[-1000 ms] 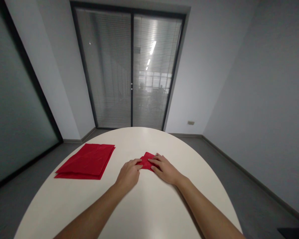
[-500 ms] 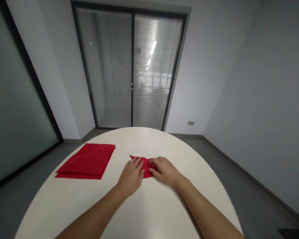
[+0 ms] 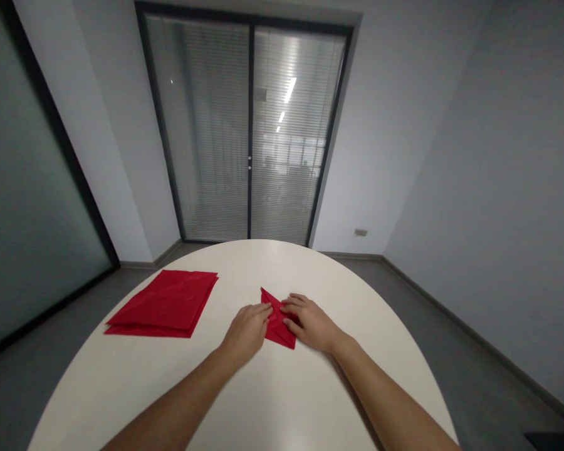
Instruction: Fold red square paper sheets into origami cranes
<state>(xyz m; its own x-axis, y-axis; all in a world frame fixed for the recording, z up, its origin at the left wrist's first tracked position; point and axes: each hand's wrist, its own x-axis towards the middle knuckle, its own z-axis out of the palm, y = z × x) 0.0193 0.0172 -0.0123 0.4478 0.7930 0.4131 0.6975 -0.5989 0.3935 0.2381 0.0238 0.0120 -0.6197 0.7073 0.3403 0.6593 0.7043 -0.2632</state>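
A small folded piece of red paper (image 3: 279, 331) lies on the white table between my two hands, a pointed corner sticking up at its far left. My left hand (image 3: 248, 327) is closed on its left edge, the fingers bent over the paper. On the right side, my right hand (image 3: 310, 321) has its curled fingers and thumb on the paper, holding it against the tabletop. Parts of the paper's left and right edges are hidden under the fingers.
Several larger sheets of red paper (image 3: 164, 304) lie stacked at the left of the round white table (image 3: 244, 401). Beyond its far edge stand a glass door with blinds (image 3: 249, 131) and grey walls.
The small red paper has turned clockwise, so one corner now points away and another toward me. My left fingers have curled in on its edge; my right hand has barely shifted.
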